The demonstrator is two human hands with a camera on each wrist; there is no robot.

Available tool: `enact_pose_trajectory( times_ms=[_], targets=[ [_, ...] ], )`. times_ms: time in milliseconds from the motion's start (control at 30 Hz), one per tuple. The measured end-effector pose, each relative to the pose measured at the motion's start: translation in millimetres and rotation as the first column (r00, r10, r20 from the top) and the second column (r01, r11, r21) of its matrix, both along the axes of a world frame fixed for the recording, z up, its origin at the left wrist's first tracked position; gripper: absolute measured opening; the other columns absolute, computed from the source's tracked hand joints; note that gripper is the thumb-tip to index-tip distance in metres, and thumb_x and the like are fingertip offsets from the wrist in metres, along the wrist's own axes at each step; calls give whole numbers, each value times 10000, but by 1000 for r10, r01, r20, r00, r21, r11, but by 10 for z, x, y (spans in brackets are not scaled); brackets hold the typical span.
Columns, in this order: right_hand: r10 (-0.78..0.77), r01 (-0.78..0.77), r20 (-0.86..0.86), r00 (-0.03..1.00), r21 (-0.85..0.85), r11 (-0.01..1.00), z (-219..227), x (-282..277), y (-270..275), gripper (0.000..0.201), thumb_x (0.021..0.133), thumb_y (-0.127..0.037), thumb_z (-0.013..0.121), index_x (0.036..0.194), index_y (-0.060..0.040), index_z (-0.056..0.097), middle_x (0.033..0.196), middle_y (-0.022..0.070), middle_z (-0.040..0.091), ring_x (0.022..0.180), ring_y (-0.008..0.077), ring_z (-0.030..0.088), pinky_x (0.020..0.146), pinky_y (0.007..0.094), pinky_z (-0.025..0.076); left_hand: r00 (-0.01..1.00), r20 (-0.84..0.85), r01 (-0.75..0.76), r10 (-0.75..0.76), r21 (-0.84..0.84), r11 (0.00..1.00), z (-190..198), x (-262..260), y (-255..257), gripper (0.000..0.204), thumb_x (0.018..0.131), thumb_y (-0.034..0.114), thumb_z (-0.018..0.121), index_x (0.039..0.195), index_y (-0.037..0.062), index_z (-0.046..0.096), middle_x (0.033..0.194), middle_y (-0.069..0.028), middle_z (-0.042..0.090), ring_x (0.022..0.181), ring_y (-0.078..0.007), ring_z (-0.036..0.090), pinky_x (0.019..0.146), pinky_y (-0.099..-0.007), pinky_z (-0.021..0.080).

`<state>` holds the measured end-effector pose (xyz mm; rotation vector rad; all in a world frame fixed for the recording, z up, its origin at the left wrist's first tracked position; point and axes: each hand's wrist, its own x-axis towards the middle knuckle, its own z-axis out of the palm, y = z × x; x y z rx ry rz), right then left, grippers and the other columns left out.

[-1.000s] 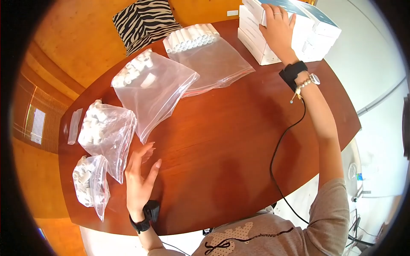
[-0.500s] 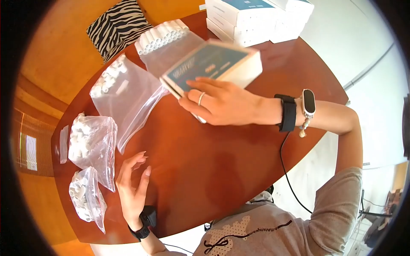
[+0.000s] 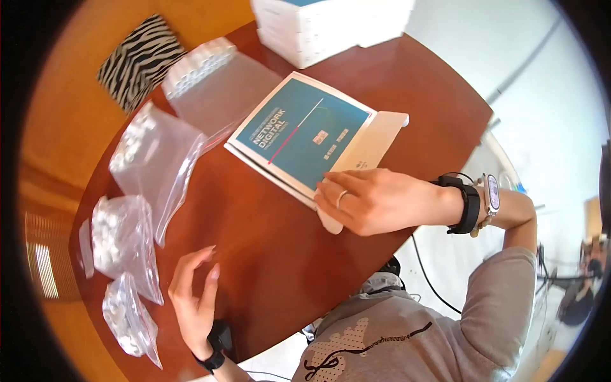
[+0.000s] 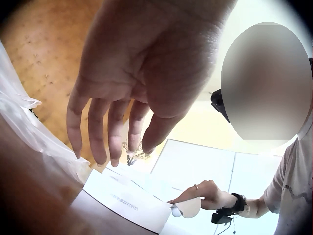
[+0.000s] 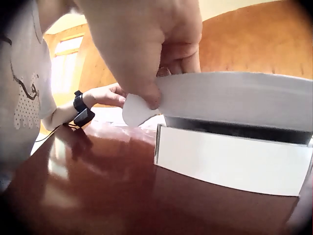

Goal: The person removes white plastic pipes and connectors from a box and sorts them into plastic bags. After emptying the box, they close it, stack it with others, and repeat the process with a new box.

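Note:
A flat white cardboard box with a teal printed lid [image 3: 289, 137] lies on the table. My right hand [image 3: 388, 198] pinches the lid's front flap [image 3: 369, 153] near its left end, thumb underneath and fingers on top. In the right wrist view the flap [image 5: 234, 95] stands out above the white box wall [image 5: 230, 159], with a dark gap between them. My left hand [image 3: 193, 305] is near the table's left front edge, holding nothing, its fingers loosely bent. The left wrist view shows that palm [image 4: 142, 63] with its fingers hanging down and the box [image 4: 124, 200] beyond.
More white boxes [image 3: 331, 32] are stacked at the back. Clear zip bags with white pipe pieces line the left side: a small bag [image 3: 130, 315], a medium bag [image 3: 121, 232], a larger bag [image 3: 156, 159] and one with longer tubes [image 3: 223, 89]. A zebra-print cushion [image 3: 140, 60] is behind the table.
My right hand has brought one box from the stack to the middle of the table, and its front flap now sticks out. My left hand has stayed about where it was.

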<state>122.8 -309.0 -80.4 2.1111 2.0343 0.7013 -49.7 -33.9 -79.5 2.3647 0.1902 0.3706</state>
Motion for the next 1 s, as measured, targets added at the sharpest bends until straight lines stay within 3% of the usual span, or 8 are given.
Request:
enact_pose_trajectory(
  times_ms=[200, 533, 633, 700, 800, 867, 900, 1000],
  targets=[
    [-140, 140, -9, 990, -47, 989, -5, -82, -392, 240, 644, -99, 640, 845, 31, 622, 739, 42, 529, 691, 140, 566, 592, 227, 530, 996, -61, 55, -60, -90, 994, -50, -34, 5, 238, 851, -52, 523, 1080, -26, 581, 1053, -125, 601, 980, -226, 592, 887, -329, 458],
    [-265, 264, 5, 964, -113, 958, 36, -92, -653, 292, 634, -76, 633, 908, 24, 617, 748, 42, 544, 765, 146, 605, 584, 221, 537, 993, -99, 53, -65, -124, 991, -59, -46, 0, 231, 893, -17, 496, 1112, -24, 566, 1086, -127, 584, 1014, -221, 575, 942, -332, 437],
    [-335, 335, 53, 941, 7, 942, 338, -69, -747, 346, 610, -60, 626, 951, -4, 625, 820, 55, 602, 830, 150, 631, 597, 224, 544, 994, -88, 52, -61, -105, 993, -49, -52, 1, 224, 889, -20, 501, 1102, -23, 571, 1088, -128, 585, 1007, -224, 580, 939, -334, 441],
    [-396, 367, 181, 900, 173, 914, 655, -33, -821, 154, 671, -60, 619, 817, -10, 620, 651, 39, 567, 635, 160, 615, 545, 271, 508, 995, -84, 46, -53, -92, 995, -43, -47, -9, 219, 886, -21, 507, 1095, -22, 574, 1087, -128, 588, 1004, -226, 582, 932, -336, 448],
    [-483, 424, 177, 858, 287, 859, 947, 221, -1058, 164, 690, -75, 617, 852, -68, 645, 694, 30, 607, 668, 192, 635, 566, 294, 509, 996, -75, 44, -50, -83, 996, -48, -54, -20, 213, 881, -22, 515, 1084, -20, 577, 1080, -128, 594, 1001, -228, 585, 917, -340, 460],
    [-568, 547, 22, 823, 245, 801, 1144, 284, -1141, 459, 683, -17, 590, 1135, -86, 638, 1078, 79, 658, 855, 230, 651, 778, 297, 531, 996, -63, 55, -60, -75, 996, -49, -52, -29, 209, 875, -25, 519, 1075, -21, 579, 1073, -129, 598, 996, -229, 588, 906, -342, 467],
    [-477, 430, 62, 877, 342, 835, 1170, 414, -1121, 369, 690, -66, 608, 1053, -95, 665, 987, 75, 681, 806, 226, 663, 699, 315, 542, 996, -70, 54, -59, -71, 996, -41, -47, -39, 209, 875, -27, 519, 1074, -21, 579, 1068, -129, 599, 993, -228, 590, 905, -341, 468],
    [-443, 469, -155, 883, 312, 826, 1299, 417, -1106, 289, 773, -138, 638, 1056, -78, 620, 1036, 112, 647, 947, 272, 620, 831, 368, 492, 994, -80, 65, -69, -48, 997, -30, -32, -44, 212, 870, -34, 520, 1073, -23, 580, 1055, -127, 602, 983, -226, 595, 899, -338, 470]
  ],
)
